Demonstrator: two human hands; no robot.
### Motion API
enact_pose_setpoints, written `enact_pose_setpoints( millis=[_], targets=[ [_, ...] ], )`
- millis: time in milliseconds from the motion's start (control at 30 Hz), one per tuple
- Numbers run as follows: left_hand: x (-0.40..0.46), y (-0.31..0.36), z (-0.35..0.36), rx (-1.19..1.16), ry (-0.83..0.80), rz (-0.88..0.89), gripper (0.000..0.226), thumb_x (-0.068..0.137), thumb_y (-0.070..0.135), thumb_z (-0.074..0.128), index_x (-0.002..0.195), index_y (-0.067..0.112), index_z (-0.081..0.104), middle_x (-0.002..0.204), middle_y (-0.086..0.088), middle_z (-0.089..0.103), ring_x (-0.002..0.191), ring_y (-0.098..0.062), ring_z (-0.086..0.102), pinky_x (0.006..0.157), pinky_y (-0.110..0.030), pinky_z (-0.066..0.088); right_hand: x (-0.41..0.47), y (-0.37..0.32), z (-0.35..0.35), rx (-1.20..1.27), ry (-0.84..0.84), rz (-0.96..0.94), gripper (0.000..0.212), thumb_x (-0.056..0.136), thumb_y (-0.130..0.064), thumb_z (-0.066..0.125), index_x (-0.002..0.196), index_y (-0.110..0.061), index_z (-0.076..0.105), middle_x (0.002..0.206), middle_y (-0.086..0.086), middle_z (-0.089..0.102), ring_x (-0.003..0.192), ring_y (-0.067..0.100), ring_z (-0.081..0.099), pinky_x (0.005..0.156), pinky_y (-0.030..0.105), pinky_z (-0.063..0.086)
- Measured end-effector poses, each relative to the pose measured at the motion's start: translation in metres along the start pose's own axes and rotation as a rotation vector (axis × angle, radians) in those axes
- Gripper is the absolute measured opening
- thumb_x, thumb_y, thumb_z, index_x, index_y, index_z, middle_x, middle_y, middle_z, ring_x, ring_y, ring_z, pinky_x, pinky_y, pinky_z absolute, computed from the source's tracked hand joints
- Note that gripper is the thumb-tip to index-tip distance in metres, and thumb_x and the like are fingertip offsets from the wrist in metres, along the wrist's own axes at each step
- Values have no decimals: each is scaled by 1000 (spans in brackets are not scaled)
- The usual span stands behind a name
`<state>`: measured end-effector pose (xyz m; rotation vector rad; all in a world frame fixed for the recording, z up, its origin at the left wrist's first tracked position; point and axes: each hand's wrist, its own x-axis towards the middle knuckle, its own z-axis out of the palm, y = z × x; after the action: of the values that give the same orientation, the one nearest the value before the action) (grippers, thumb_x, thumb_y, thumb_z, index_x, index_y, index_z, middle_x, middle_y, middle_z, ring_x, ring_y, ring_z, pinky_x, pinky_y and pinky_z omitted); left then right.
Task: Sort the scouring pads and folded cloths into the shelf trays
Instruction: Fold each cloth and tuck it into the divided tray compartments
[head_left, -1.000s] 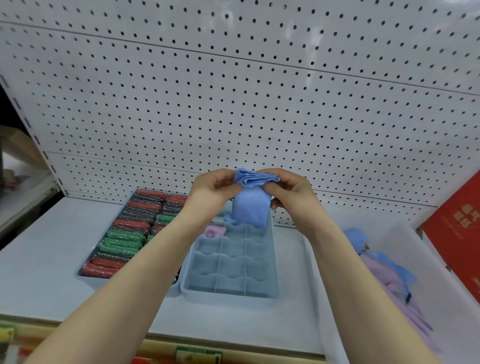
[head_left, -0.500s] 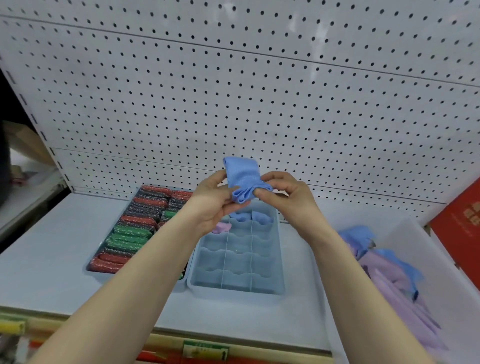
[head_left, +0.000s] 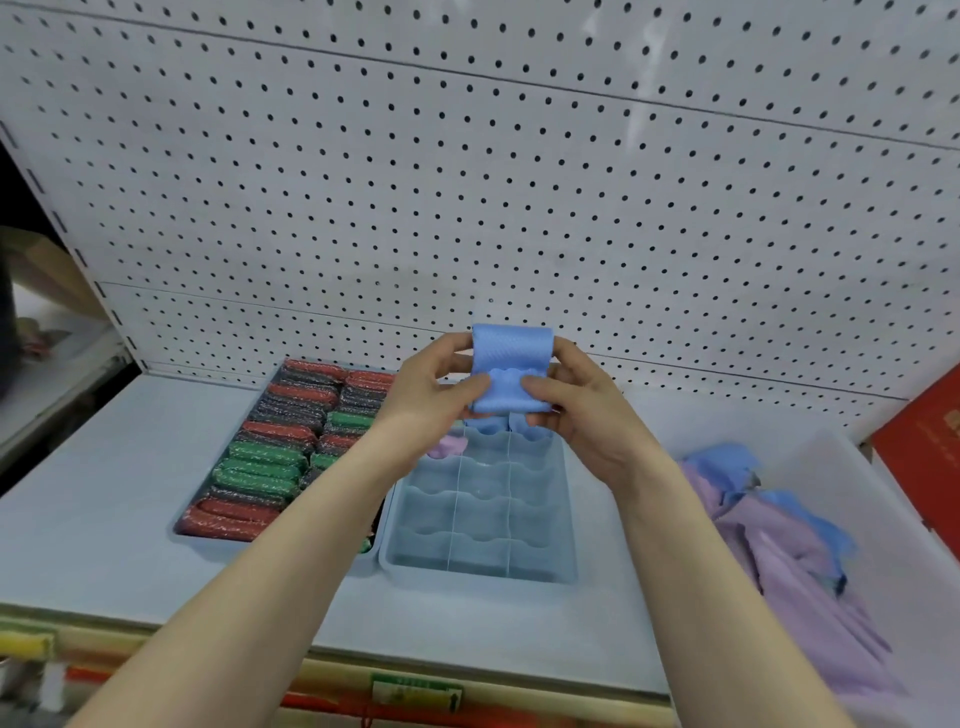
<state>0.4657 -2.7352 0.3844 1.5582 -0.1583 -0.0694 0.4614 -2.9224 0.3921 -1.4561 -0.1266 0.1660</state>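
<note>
A pale grey shelf (head_left: 93, 499) runs under a white pegboard wall (head_left: 467, 182). At the left, a tray (head_left: 182, 535) is packed with red, green and dark scouring pads (head_left: 260, 467) in rows. Touching its right side sits a blue divided tray (head_left: 480, 571), most compartments bare; a lilac cloth (head_left: 449, 445) and blue ones lie in its far row, partly hidden by the hands. Above that far end, the left hand (head_left: 431, 395) and right hand (head_left: 576, 410) pinch a folded blue cloth (head_left: 509, 369) between thumbs and fingers, held in the air. At the right, a white bin (head_left: 883, 571) holds loose lilac and blue cloths (head_left: 779, 545). A red box (head_left: 924, 457) stands beyond it.
</note>
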Motion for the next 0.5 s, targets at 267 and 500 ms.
enact_pose_setpoints(
  millis=[267,500],
  targets=[
    [-14,-22,-13,-128,-46,-183,18,97,15,55,99,10,72,103,-13,70,90,-32,72,80,-37,58,-7,40,15,-163,94,-151,56,82,20,40,67,-21,74,85,-2,64,66,9,61,58,19,49],
    [-16,-55,-24,67,-72,-116,18,88,5,68,104,15,69,105,0,66,84,-13,68,80,-31,60,-10,66,7,-177,83,156,18,93,-31,60,104,-26,73,99,1,72,79,16,70,64,27,56]
  ],
)
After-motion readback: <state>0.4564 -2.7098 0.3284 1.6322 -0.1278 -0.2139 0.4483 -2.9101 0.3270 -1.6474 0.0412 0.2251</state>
